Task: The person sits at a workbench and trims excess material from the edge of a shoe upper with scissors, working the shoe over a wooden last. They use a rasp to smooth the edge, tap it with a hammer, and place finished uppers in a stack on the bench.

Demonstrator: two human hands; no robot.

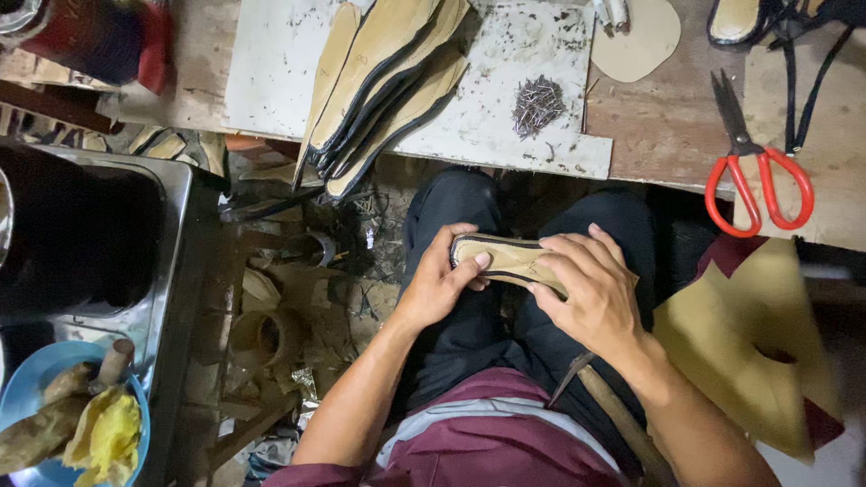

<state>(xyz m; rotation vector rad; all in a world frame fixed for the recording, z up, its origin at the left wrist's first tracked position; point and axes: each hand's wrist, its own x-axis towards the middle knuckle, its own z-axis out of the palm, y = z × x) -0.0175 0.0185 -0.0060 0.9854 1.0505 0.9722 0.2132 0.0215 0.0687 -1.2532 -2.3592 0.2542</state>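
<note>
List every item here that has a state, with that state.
insole: held over the lap by both hands
left hand: gripping the insole's end
right hand: fingers pressed on top of the insole
scissors: lying closed on the bench
stack of insoles: fanned, overhanging the board
small nails: loose pile

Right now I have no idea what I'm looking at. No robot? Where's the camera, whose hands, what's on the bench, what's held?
There is no machine here: a person works with two bare hands. The single picture comes from a camera worn on the person's head, looking down over their lap. The left hand and right hand together hold a tan shoe insole with dark edging above the knees. Ahead is a worn workbench. On it lie a fanned stack of similar insoles, a heap of small nails and red-handled scissors. At lower left a blue bowl holds a yellow rag and a brush. Tan sheet material lies at the right.
</note>
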